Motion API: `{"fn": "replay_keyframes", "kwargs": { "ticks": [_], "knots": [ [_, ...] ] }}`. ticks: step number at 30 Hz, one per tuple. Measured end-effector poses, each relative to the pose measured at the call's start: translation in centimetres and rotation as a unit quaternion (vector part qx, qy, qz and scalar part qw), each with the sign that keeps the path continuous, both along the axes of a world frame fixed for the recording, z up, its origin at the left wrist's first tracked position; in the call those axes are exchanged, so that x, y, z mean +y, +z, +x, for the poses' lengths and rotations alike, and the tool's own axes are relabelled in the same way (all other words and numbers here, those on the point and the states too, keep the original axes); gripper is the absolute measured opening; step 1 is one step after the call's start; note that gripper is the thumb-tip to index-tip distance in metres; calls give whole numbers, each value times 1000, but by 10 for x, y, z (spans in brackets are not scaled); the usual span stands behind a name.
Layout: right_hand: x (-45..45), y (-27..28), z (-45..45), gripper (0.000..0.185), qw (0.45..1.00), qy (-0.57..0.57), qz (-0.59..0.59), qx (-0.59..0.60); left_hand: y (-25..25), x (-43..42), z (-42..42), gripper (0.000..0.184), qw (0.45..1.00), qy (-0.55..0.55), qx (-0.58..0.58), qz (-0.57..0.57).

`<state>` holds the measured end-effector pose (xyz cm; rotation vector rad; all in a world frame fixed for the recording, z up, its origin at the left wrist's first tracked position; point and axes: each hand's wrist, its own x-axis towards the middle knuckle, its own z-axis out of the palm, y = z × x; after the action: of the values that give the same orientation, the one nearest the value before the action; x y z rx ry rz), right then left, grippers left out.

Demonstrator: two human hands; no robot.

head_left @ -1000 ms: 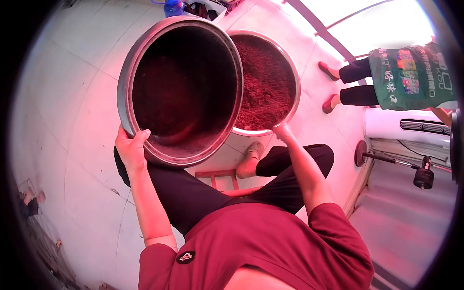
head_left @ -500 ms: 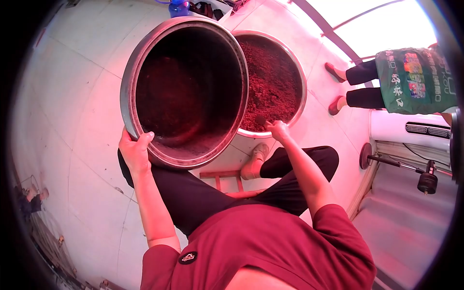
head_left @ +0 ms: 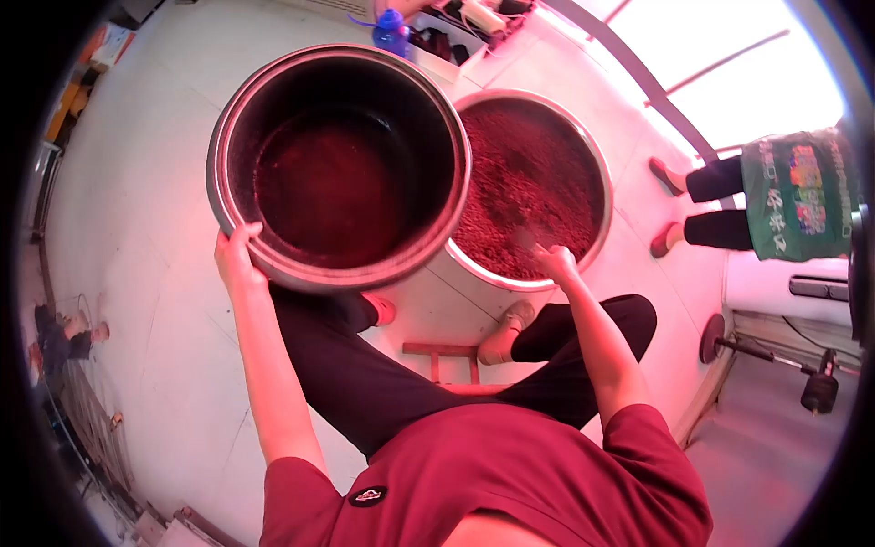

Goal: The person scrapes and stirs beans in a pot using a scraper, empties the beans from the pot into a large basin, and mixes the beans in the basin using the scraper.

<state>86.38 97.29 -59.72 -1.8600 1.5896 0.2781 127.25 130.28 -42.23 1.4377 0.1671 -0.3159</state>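
Note:
My left hand (head_left: 239, 260) grips the rim of a large dark-lined pot (head_left: 339, 279) at its near left side. The pot is tilted so its inside faces me; only dark residue or shadow shows in it. It overlaps the left part of a wide metal basin (head_left: 605, 182), which holds reddish-brown granular stuff (head_left: 533, 173). My right hand (head_left: 558, 264) is closed over the basin's near edge. From it a dark, spoon-like tool (head_left: 524, 239) reaches into the granules; its handle is mostly covered by my fingers.
A person with a green printed apron (head_left: 802, 196) stands at the right. A dumbbell bar (head_left: 766, 356) lies below them. A small wooden stool (head_left: 442, 350) is between my legs. A blue bottle (head_left: 390, 35) and a box of items (head_left: 447, 55) stand at the back.
The view has shifted, moving the surroundings lower and rightward. The pot has turned a little more toward me. My left fingers now lie over its rim, and the right hand still holds the tool.

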Motion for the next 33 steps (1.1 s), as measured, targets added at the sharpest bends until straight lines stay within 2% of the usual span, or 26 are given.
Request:
{"fn": "replay_keyframes", "kwargs": {
  "ticks": [3, 5, 9, 11, 12, 13, 15, 17, 20, 21, 23, 25, 26, 27, 30, 32, 33],
  "knots": [
    [2, -1, 16, 30, 998, -33, 33, -35, -33, 9, 63, 22, 995, 68, 43, -57],
    [11, -2, 25, 32, 995, -57, 58, -58, -75, 28, 104, 19, 985, 113, 94, -91],
    [16, -5, 35, 33, 994, -64, 52, -66, -114, 45, 124, 21, 967, 211, 80, -118],
    [12, -8, 27, 32, 994, -81, 18, -70, -149, 56, 131, 22, 964, 210, 90, -136],
    [7, -17, 22, 23, 995, -65, -22, -75, -152, 58, 129, 21, 968, 199, 97, -116],
    [-5, -33, 9, 27, 998, -26, -56, -20, -156, 62, 125, 19, 969, 179, 105, -130],
    [-12, -35, 7, 32, 975, 64, -186, 100, -188, 78, 132, 16, 969, 206, 102, -91],
    [-22, -36, 12, 36, 980, 14, -149, 131, -196, 84, 123, 14, 970, 205, 105, -81],
    [-32, -36, 51, 41, 978, -33, -83, 189, -183, 82, 93, 12, 981, 166, 82, -53],
    [-28, -33, 71, 39, 982, -36, -83, 163, -174, 79, 84, 13, 983, 161, 85, -28],
    [-15, -44, 104, 32, 982, 20, -94, 160, -161, 74, 67, 15, 984, 150, 91, 22],
    [-3, -44, 126, 31, 984, 93, -86, 127, -166, 73, 65, 18, 984, 146, 101, 6],
    [1, -63, 128, 33, 978, 134, -99, 122, -169, 74, 63, 17, 985, 143, 97, 2],
    [10, -58, 138, 34, 968, 198, -95, 126, -173, 76, 62, 17, 986, 141, 93, -2],
    [2, -56, 134, 23, 934, 302, -103, 158, -186, 86, 62, 17, 982, 151, 115, 15],
    [-39, -64, 100, 20, 935, 281, -136, 171, -181, 82, 60, 18, 983, 147, 110, 29],
    [-62, -73, 85, 24, 936, 245, -135, 215, -187, 88, 57, 17, 989, 111, 41, 91]
  ]
}}
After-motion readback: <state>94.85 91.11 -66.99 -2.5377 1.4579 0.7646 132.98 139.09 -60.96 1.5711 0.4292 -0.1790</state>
